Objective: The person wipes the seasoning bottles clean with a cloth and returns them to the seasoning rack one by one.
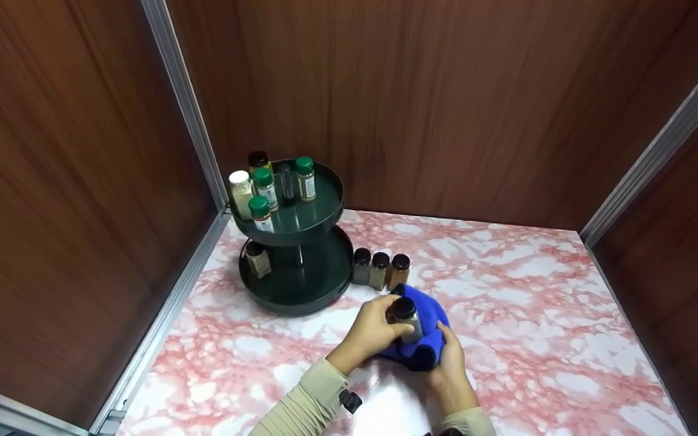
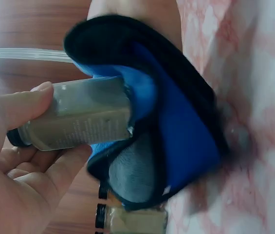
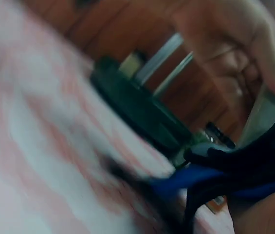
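My left hand [image 1: 370, 327] grips a spice jar [image 2: 86, 114] with a black cap and brownish-grey contents, fingers and thumb on either side near the cap. The jar tilts, and its base end lies against a blue cloth [image 2: 186, 129] with black edging. My right hand [image 1: 451, 363] holds that cloth [image 1: 431, 315] from the right, bunched around the lower jar; the cloth hides part of its fingers. In the right wrist view the cloth [image 3: 191, 180] is blurred. Just beyond the hands, three black-capped spice jars [image 1: 379, 272] stand in a row on the table.
To the left stands a dark green two-tier round rack [image 1: 300, 297]. Several jars with green, white and dark caps occupy its upper tier [image 1: 319, 212]; one dark-capped jar [image 1: 258, 261] is on the lower. Wood-grain panels [image 1: 415, 109] enclose the red-and-white marbled table [image 1: 537, 327].
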Demonstrator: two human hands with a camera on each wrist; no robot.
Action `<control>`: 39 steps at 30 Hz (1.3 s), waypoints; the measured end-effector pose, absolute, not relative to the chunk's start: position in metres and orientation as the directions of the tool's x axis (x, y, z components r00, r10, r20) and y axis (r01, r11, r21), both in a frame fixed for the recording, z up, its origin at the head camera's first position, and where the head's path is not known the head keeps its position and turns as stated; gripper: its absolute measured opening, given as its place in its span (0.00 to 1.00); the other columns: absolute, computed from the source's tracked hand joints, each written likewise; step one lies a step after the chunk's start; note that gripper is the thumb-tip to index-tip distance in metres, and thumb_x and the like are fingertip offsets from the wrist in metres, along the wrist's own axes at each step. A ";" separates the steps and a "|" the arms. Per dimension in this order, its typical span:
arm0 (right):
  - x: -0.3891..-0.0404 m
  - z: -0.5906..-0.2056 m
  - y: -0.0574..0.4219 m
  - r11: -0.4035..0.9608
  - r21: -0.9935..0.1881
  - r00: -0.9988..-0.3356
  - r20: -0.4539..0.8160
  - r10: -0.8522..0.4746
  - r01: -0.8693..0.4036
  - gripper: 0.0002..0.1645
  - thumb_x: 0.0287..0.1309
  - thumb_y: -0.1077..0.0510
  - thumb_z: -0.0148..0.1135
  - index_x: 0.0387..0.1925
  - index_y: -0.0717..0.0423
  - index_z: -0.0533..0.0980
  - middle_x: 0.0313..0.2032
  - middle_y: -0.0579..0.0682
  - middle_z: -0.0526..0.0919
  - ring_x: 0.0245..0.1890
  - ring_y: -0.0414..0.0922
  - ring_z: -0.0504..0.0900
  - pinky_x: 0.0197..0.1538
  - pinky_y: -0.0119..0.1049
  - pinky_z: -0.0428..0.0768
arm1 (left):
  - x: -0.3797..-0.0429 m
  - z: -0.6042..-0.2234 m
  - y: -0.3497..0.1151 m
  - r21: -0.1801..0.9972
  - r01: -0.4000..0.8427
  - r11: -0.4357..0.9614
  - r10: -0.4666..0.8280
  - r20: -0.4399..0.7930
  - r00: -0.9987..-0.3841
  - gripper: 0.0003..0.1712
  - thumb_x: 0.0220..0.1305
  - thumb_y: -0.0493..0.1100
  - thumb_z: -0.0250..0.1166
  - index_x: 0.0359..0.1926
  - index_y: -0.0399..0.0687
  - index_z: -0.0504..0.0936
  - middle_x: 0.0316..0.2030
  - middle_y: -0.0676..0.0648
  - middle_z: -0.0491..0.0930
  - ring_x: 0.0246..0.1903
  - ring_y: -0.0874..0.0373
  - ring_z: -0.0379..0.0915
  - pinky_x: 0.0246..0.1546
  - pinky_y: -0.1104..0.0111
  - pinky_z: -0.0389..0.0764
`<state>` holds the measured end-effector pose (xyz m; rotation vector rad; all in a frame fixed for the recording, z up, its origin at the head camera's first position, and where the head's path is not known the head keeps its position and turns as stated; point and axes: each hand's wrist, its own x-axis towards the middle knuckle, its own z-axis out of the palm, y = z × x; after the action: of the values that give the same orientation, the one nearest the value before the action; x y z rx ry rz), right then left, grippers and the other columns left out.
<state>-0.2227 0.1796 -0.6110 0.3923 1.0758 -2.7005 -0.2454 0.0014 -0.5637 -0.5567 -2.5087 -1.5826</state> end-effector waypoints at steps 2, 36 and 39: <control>-0.217 -0.607 0.182 -0.747 -0.591 -0.939 -0.316 -0.133 0.305 0.22 0.80 0.49 0.39 0.66 0.55 0.58 0.49 0.48 0.82 0.50 0.44 0.82 0.57 0.41 0.81 | -0.248 -0.565 0.000 0.851 0.367 0.375 0.221 0.303 -0.927 0.26 0.50 0.42 0.81 0.52 0.51 0.86 0.45 0.54 0.86 0.46 0.63 0.80 0.52 0.67 0.80; -0.207 -0.602 0.185 -0.637 -0.724 -0.930 -0.367 0.029 0.266 0.39 0.77 0.45 0.48 0.77 0.58 0.48 0.50 0.45 0.80 0.50 0.42 0.82 0.58 0.38 0.80 | -0.245 -0.567 -0.020 0.934 0.305 0.187 0.137 0.283 -0.949 0.21 0.51 0.36 0.79 0.48 0.45 0.85 0.43 0.50 0.87 0.44 0.62 0.81 0.45 0.71 0.84; -0.211 -0.601 0.185 -0.679 -0.701 -0.940 -0.339 0.047 0.219 0.38 0.78 0.46 0.47 0.78 0.56 0.48 0.51 0.43 0.80 0.52 0.40 0.81 0.60 0.35 0.79 | -0.242 -0.565 -0.018 0.933 0.302 0.198 0.152 0.275 -0.949 0.22 0.51 0.37 0.80 0.48 0.47 0.85 0.42 0.52 0.87 0.43 0.63 0.81 0.45 0.71 0.84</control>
<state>-0.2108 0.1845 -0.6008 0.5093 1.2129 -2.7473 -0.2421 -0.0175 -0.5647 -0.4456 -2.3338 -1.8638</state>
